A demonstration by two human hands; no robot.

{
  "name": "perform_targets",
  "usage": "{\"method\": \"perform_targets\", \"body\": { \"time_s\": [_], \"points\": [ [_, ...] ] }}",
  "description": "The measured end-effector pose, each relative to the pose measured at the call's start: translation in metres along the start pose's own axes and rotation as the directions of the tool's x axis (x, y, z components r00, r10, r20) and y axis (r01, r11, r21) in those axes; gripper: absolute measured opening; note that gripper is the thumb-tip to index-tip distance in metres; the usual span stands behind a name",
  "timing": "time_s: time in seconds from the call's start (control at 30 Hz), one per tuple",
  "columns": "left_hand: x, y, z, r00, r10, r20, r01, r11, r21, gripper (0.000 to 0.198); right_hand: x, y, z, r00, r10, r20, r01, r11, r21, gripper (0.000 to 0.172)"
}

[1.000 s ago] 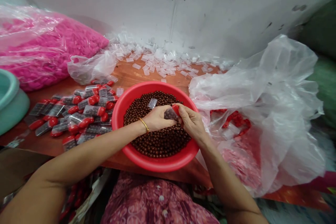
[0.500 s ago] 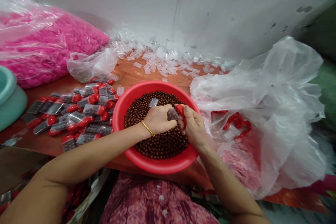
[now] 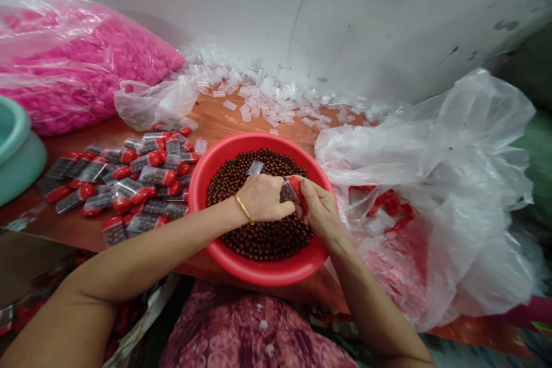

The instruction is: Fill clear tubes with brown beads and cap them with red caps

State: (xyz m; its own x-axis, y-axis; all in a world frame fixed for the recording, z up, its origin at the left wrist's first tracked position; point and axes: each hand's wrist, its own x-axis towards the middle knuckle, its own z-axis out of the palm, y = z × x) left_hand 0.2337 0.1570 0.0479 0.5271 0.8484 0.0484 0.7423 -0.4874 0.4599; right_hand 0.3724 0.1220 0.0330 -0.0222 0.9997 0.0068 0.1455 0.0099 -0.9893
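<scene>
Over the red basin (image 3: 202, 184) full of brown beads (image 3: 259, 247), both hands meet on a small clear plastic case (image 3: 288, 191) with dark contents. My left hand (image 3: 264, 198), with a gold bangle at the wrist, is closed round the case's body. Fingers of my right hand (image 3: 321, 210) pinch the red cap (image 3: 295, 183) at its other end; how far the cap sits on the case is partly hidden by the fingers. A loose clear plastic piece (image 3: 255, 168) lies on the beads beyond my left hand.
A pile of red-capped cases (image 3: 142, 184) lies left of the basin, near a teal tub (image 3: 19, 149) and a bag of pink pieces (image 3: 86, 63). Clear plastic pieces (image 3: 276, 103) are scattered along the wall. A crumpled plastic bag (image 3: 452, 184) with red parts spreads at right.
The red cap and the case have come together between my hands, where before the cap was tilted at the case's end. The whole view has shifted slightly.
</scene>
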Motion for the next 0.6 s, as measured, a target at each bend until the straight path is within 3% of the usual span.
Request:
{"method": "perform_targets", "body": {
  "time_s": [0.17, 0.6],
  "points": [
    [0.0005, -0.0001, -0.0025, 0.999, 0.002, 0.043, -0.002, 1.000, -0.004, 0.039, -0.0015, -0.0024, 0.0018, 0.994, -0.054, -0.093, 0.057, 0.998, 0.028, 0.055],
    [0.0001, -0.0003, -0.0002, 0.999, 0.009, 0.049, -0.011, 0.998, 0.057, 0.043, 0.0023, -0.0009, -0.0011, 0.999, 0.002, -0.039, -0.003, 1.000, -0.030, 0.054]
  ]
}}
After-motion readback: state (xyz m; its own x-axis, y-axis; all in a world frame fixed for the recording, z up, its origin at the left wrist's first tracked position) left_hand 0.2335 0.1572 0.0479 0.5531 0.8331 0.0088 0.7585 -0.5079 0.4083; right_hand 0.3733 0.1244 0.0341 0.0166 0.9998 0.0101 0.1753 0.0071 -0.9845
